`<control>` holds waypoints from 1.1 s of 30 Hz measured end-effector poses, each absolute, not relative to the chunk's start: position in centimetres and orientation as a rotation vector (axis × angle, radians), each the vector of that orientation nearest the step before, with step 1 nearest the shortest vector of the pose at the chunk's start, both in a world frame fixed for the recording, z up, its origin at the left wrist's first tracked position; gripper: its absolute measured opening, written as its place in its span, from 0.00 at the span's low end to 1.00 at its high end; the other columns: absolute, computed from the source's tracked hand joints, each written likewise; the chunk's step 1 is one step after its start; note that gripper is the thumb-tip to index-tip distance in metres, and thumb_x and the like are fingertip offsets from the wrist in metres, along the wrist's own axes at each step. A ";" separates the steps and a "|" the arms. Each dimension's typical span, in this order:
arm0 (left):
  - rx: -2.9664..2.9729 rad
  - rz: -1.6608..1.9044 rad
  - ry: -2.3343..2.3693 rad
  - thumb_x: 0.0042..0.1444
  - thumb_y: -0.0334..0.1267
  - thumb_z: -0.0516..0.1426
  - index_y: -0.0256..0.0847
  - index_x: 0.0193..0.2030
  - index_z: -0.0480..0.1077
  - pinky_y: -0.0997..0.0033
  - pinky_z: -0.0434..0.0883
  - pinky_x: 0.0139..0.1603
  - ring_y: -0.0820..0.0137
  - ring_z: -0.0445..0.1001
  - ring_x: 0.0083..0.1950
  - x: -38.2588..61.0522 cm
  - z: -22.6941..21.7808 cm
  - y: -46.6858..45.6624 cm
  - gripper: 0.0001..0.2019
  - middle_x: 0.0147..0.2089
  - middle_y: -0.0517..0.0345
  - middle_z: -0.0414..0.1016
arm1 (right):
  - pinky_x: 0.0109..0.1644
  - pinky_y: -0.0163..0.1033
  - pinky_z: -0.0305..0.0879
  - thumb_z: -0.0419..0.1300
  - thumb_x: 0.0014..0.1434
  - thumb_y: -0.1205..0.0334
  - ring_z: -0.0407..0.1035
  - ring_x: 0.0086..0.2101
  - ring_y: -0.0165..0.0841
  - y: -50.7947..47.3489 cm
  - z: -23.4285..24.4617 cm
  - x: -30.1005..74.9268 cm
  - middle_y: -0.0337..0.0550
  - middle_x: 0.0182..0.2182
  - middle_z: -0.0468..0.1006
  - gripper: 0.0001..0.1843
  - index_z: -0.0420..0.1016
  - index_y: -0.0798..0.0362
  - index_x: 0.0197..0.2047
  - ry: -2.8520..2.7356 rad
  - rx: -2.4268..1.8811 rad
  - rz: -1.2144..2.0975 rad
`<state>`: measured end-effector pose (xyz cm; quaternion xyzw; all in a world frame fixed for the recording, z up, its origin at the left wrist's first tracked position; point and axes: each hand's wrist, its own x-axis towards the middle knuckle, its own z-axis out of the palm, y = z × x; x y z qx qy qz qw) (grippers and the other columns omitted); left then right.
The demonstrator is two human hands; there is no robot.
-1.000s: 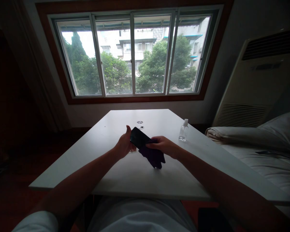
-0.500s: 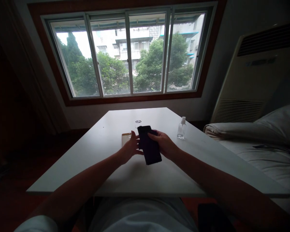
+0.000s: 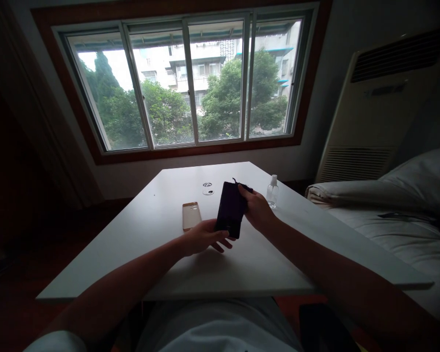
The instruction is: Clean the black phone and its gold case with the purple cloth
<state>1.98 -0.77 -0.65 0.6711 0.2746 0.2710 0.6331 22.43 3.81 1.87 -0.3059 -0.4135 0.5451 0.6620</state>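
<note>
A dark smartphone (image 3: pixel 230 206) is held tilted above the white table, its black screen towards me. My right hand (image 3: pixel 258 208) grips its upper right edge with the thumb in front; the fingers behind are hidden. Some dark, thin material (image 3: pixel 245 187), perhaps a cloth, sticks out at the top by that thumb. At the lower end, my left hand (image 3: pixel 203 237) has its thumb on the phone's front and its fingers underneath, partly spread. A gold-coloured phone case (image 3: pixel 190 216) lies on the table just beyond my left hand.
On the white table (image 3: pixel 132 244), a clear spray bottle (image 3: pixel 272 194) stands to the right of my right hand. Two small round flat items, one a pale disc (image 3: pixel 208 192), lie farther back. A bed-like padded surface (image 3: pixel 355 220) adjoins on the right.
The phone has turned, its top now leaning right. My left hand has moved from its left side to its lower end. More of the gold case shows.
</note>
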 end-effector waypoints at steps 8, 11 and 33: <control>1.598 0.697 0.559 0.57 0.52 0.64 0.33 0.53 0.69 0.62 0.75 0.39 0.57 0.80 0.45 1.9 -1.6 -0.5 0.26 0.52 0.35 0.76 | 0.52 0.46 0.76 0.69 0.57 0.53 0.77 0.44 0.41 3.8 1.4 22.4 0.49 0.46 0.81 0.21 0.75 0.54 0.50 -1.027 -0.673 1.332; 1.571 0.788 0.570 0.56 0.52 0.64 0.31 0.53 0.70 0.61 0.76 0.39 0.57 0.80 0.43 1.9 -1.7 -0.2 0.27 0.49 0.35 0.77 | 0.54 0.48 0.74 0.70 0.56 0.56 0.76 0.45 0.41 2.8 1.4 21.8 0.51 0.47 0.80 0.23 0.74 0.56 0.52 -1.169 -0.634 1.458; 1.579 0.663 0.618 0.55 0.51 0.65 0.34 0.51 0.70 0.63 0.75 0.38 0.58 0.80 0.44 1.9 -1.5 -0.3 0.25 0.51 0.38 0.76 | 0.55 0.45 0.75 0.68 0.58 0.57 0.77 0.46 0.41 4.6 2.1 23.3 0.51 0.48 0.80 0.18 0.76 0.56 0.49 -0.971 -0.619 1.296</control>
